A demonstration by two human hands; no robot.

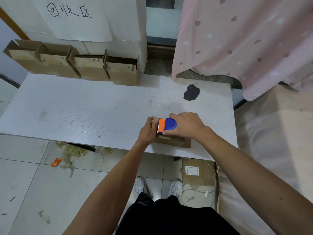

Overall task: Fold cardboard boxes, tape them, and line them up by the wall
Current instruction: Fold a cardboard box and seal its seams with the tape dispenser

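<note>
A small brown cardboard box (171,141) stands near the front edge of the white table (81,112). My right hand (186,126) grips a blue and orange tape dispenser (166,125) on top of the box, toothed edge facing left. My left hand (148,131) holds the box's left end, fingers curled over its top edge. Most of the box is hidden under both hands. Several open-topped folded boxes (74,65) stand in a row against the white wall at the back left of the table.
A dark patch (191,92) marks the table's back right. A pink curtain (245,39) hangs on the right above a beige surface. On the tiled floor lie an orange wrapper (55,162), debris, and flat cardboard (196,172) under the table by my shoes.
</note>
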